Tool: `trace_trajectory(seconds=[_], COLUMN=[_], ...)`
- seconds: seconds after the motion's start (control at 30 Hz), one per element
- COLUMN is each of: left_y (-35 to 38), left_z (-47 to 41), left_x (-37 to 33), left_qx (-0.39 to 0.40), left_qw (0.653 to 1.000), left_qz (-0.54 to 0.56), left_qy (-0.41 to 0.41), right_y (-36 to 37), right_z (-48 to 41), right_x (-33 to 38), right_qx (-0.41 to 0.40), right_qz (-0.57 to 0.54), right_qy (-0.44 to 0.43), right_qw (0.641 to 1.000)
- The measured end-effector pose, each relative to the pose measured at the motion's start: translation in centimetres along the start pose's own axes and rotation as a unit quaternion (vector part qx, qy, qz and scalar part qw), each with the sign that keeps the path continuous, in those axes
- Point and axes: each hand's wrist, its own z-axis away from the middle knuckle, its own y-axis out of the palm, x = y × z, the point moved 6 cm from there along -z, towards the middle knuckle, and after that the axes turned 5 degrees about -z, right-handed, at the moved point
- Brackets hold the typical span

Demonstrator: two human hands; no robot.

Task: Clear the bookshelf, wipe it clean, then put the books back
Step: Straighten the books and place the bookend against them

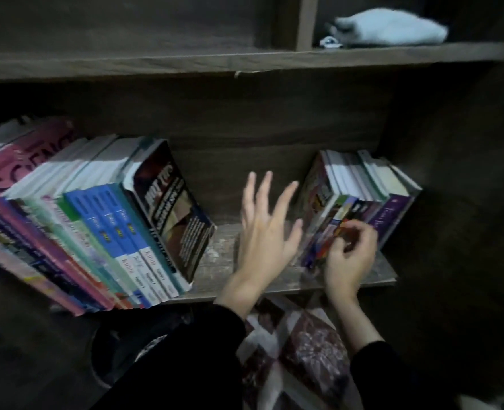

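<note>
A dark wooden bookshelf [215,63] holds two groups of books on its lower board [224,261]. A large leaning row of books [97,226] fills the left side, with a black-covered book at its right end. A smaller leaning group of books [360,190] stands at the right. My left hand [265,232] hovers with fingers spread in the gap between the groups, close to the small group's left face. My right hand [348,255] has curled fingers gripping the spines of the right-hand books near their lower ends.
A pale blue cloth [389,26] lies on the upper shelf at the right, past a vertical divider [305,22]. Below the shelf are a dark round bin [120,350] and a patterned fabric [298,350]. The shelf's side wall [451,173] stands right of the small group.
</note>
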Motion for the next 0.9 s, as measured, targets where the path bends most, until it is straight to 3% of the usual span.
trace_trajectory(seconds=[0.07,0.17,0.27,0.53,0.63,0.73,0.9], left_y=[2.5,5.9,8.2,7.6,6.9,6.4,6.3], left_z=[-2.2,-4.0,-4.6,-5.0,-4.9,-4.8,-5.0], left_x=[-2.7,-5.1,-6.3,-4.8,-3.9,-3.3,-3.1], left_qx=[0.074,0.184,0.223,0.169,0.141,0.126,0.133], left_qw=[0.996,0.970,0.947,0.952,0.958,0.964,0.969], left_qz=[0.052,0.136,0.198,0.171,0.125,0.089,0.066], left_qy=[-0.016,-0.079,-0.119,-0.188,-0.215,-0.217,-0.196], right_y=[-1.7,-1.6,-0.9,0.7,1.3,2.0,2.9], right_z=[-2.0,-3.3,-2.8,-1.3,-1.1,-0.3,-0.3], right_x=[-0.7,-2.3,-3.3,-3.1,-4.4,-7.1,-7.9], right_qx=[-0.033,0.033,0.102,0.203,0.267,0.334,0.365], right_qz=[0.043,0.072,0.082,0.058,-0.009,-0.034,0.015], right_qy=[0.036,0.079,0.096,0.056,0.086,0.169,0.178], right_qw=[0.998,0.994,0.987,0.976,0.960,0.927,0.914])
